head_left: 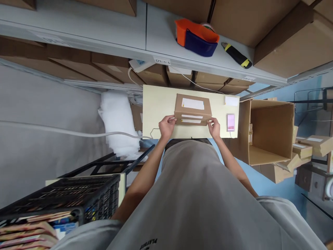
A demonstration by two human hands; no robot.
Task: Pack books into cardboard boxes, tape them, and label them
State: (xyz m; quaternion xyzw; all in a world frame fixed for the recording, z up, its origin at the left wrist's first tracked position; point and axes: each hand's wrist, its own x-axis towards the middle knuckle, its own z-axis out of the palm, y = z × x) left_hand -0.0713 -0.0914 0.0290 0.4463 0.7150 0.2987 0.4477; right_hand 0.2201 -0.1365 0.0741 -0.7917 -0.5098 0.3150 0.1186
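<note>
Two brown cardboard boxes with white labels rest on the pale yellow table (159, 104); the larger box (193, 111) lies above a lower one (191, 122) at the near side. My left hand (167, 126) has its fingers pinched at the left near corner of the boxes. At the right near corner, my right hand (214, 127) grips the cardboard in the same way. A phone (230, 122) with a lit pink screen lies to the right of my right hand, with a white label sheet (231, 101) behind it.
A large open carton (272, 132) stands right of the table. White foam wrap (118, 121) and a black crate (99, 198) are at the left. The shelf (161, 41) above holds an orange and blue holder (197, 37) and a cutter (236, 55).
</note>
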